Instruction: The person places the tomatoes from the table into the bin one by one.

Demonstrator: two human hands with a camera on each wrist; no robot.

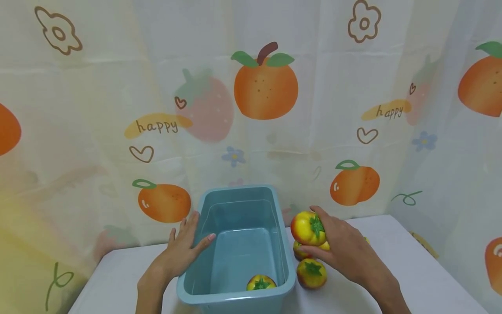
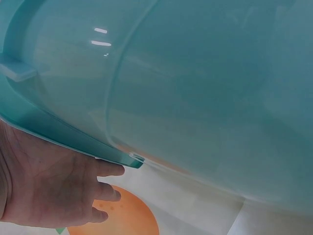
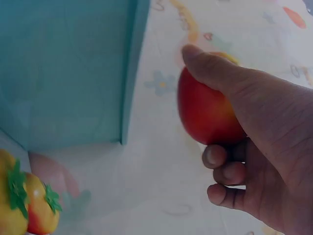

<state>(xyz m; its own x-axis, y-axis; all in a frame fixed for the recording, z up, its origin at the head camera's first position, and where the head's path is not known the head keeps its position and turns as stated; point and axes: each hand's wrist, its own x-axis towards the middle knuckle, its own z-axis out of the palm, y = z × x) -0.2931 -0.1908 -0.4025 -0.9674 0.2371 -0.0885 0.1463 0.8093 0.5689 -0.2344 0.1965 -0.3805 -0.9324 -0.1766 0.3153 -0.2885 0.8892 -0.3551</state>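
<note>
My right hand (image 1: pixel 349 246) grips a yellow-and-red persimmon-like fruit (image 1: pixel 306 229) with a green leafy cap, held up just right of a blue-green plastic bin (image 1: pixel 235 298). Thumb and fingers wrap the fruit's red side in the right wrist view (image 3: pixel 208 110). On the bin's left rim rests my left hand (image 1: pixel 178 255), thumb over the edge and the other fingers extended along the outside. Inside the bin, a similar fruit (image 1: pixel 261 282) lies by the near wall. Below the held fruit, another fruit (image 1: pixel 311 274) sits on the table, with one more (image 1: pixel 301 249) partly hidden behind.
The bin stands on a white-covered table (image 1: pixel 423 279). A fruit-print curtain (image 1: pixel 306 144) hangs along the back and sides. A bit of yellow fruit (image 1: pixel 367 240) peeks out behind my right hand. Against the curtain at right lies a yellowish-brown object (image 1: pixel 424 244).
</note>
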